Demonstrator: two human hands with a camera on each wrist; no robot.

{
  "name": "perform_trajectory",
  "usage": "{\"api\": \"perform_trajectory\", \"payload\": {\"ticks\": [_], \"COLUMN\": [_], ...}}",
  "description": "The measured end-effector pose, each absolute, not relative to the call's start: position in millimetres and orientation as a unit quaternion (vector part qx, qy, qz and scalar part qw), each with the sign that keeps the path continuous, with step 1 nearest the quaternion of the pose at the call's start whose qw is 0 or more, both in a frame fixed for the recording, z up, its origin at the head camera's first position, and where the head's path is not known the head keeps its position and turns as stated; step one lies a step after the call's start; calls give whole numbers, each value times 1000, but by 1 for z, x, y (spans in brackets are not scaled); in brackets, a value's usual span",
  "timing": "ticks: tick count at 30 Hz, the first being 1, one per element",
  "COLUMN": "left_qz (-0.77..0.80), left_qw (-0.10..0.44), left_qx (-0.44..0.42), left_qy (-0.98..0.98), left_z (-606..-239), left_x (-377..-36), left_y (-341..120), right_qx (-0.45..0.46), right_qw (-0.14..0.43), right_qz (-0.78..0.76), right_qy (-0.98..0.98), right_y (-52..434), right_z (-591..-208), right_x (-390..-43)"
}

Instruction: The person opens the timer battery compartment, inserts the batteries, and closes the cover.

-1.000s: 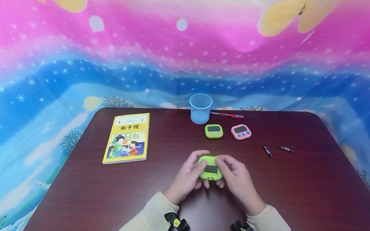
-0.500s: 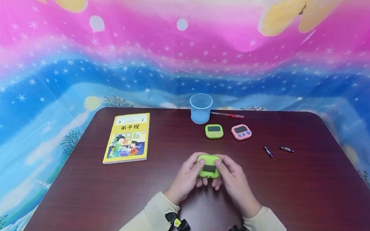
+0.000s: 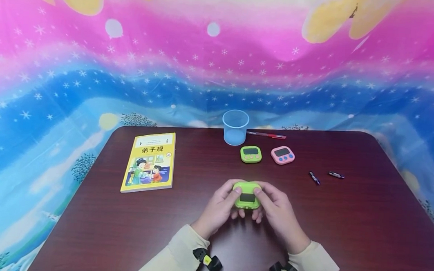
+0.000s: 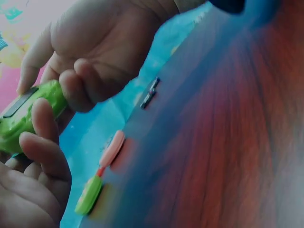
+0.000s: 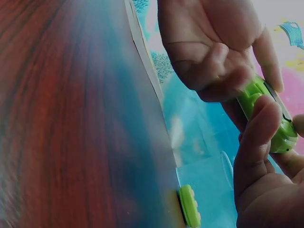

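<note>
Both hands, left hand (image 3: 218,207) and right hand (image 3: 277,210), curl round a small lime-green plastic digital timer (image 3: 247,196), lifting it off the dark wooden table (image 3: 87,227), thumbs over its face to work it.

The person wears a long-sleeved top in pale cream; both sleeves (image 3: 174,252) end in plain cuffs at the wrists. Just behind each cuff, over the dark bench (image 3: 345,224), sits a small black wrist mount (image 3: 207,261) with a yellow-green patch on it. The left hand (image 3: 218,207) and right hand (image 3: 277,212) are bare, without rings.
</note>
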State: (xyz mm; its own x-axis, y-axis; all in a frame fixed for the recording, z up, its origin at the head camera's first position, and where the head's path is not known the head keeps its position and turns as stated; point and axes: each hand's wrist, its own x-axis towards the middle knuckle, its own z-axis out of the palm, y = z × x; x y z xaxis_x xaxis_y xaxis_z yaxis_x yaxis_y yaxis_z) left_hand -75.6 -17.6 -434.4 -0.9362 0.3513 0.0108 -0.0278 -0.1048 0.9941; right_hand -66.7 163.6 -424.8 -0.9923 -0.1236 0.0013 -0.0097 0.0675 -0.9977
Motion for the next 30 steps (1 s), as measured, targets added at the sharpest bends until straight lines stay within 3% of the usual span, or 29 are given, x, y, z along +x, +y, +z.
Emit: {"api": "perform_trajectory", "payload": {"ticks": [5,15,24,27,30], "left_qz": [685,658,386,353,348], "left_qw": [96,98,-117,-145,-132], "left_qx": [145,176,310,328,330], "left_qy": [708,725,861,864,868], "left_z": [-434,-429,-430,-429,-428], "left_x": [-80,-83,-82,-84,-84], "left_y": [-23,-30,-31,-32,-33], "right_qx": [-45,-33,-40,-49,-55], "right_qw": [34,30,48,57,65], "right_qz": [-678,-694,-711,-706,-698], "right_qy": [733,719,700,705,711], "right_y": [169,176,176,176,177], "right_z": [-421,-420,-420,-420,-419], "right_x": [-68,-73,-71,-71,-71]}}
